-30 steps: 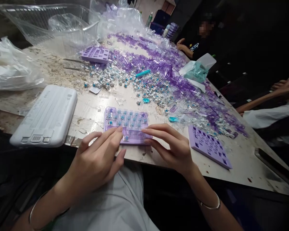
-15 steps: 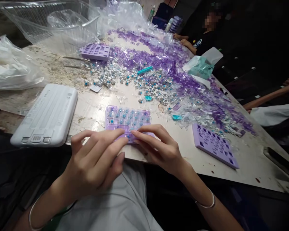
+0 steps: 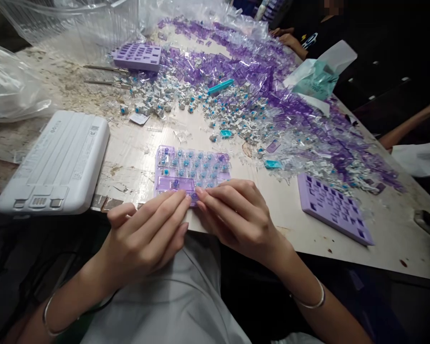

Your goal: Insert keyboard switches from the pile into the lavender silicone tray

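A translucent purple keypad (image 3: pixel 186 165) lies at the table's near edge, with rows of clear keycaps over blue-centred switches and a wide purple keycap (image 3: pixel 175 184) at its front left. My left hand (image 3: pixel 146 229) bends over its near edge, fingers pressed together with the tips on the front row. From the other side my right hand (image 3: pixel 240 220) meets it there, thumb and fingers pinched at the same spot. The fingertips nearly touch each other and cover part of the front row. Whether a small piece lies between them is hidden.
Left of the keypad lies a white power bank (image 3: pixel 57 162). Purple switch trays (image 3: pixel 333 210) sit right and farther back. Loose switches (image 3: pixel 232 112) and purple keycaps (image 3: pixel 215 67) spread across the table. Tweezers (image 3: pixel 107 76) and a clear plastic bin (image 3: pixel 79 28) are behind; a co-worker's hands (image 3: pixel 286 40) are beyond.
The camera view has tilted down a little, so the table items appear shifted. My left fingers have drawn back slightly, showing more of the wide purple keycap. Both hands stay at the keypad's front edge.
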Demonstrator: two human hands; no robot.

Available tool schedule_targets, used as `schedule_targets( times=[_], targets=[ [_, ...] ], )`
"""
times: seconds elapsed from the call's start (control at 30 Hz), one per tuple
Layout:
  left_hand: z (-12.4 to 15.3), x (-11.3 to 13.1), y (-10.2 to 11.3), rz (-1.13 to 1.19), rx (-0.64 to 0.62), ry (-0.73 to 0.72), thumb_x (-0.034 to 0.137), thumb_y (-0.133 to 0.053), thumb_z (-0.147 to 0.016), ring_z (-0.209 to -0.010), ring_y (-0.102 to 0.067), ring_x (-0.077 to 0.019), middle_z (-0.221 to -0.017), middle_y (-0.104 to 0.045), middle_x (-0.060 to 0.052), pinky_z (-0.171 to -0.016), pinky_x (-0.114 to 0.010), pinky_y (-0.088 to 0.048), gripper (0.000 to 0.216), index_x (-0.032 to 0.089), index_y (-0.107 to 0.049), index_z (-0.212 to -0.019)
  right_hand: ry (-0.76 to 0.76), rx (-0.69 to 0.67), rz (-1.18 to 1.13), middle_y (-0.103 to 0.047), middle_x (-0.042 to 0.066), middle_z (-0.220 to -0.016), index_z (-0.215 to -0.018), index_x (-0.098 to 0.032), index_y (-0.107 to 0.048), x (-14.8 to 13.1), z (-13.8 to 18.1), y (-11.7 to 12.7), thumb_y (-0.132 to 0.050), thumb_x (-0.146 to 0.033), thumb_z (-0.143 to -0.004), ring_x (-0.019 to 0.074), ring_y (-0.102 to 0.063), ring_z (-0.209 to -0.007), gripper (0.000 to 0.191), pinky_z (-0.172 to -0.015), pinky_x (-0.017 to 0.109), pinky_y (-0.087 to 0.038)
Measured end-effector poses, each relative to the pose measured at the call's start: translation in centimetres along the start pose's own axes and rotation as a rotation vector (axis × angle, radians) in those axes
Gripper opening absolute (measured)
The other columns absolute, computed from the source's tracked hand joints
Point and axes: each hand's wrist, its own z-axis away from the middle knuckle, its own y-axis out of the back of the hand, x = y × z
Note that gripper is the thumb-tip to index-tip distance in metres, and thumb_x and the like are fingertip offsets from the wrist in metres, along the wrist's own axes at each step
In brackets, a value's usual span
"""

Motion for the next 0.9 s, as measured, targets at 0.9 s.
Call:
schedule_targets(
  times=[0.9],
  targets=[
    [-1.2, 1.2, 0.3, -0.062, 0.151, 0.015, 0.020, -0.051, -0.089, -0.089, -0.071, -0.0196, -0.100, -0.075, -0.010, -0.078, -0.033, -0.044, 0.025, 0.009, -0.066, -0.105, -0.036, -0.009, 0.014, -0.066, 0.008, -0.079, -0.107, -0.011, -0.062, -1.2, 0.4, -0.4, -0.047, -0.013, -0.092, 0.0214, -0.054, -0.076, 0.022, -0.073, 0.035, -0.046]
  ],
)
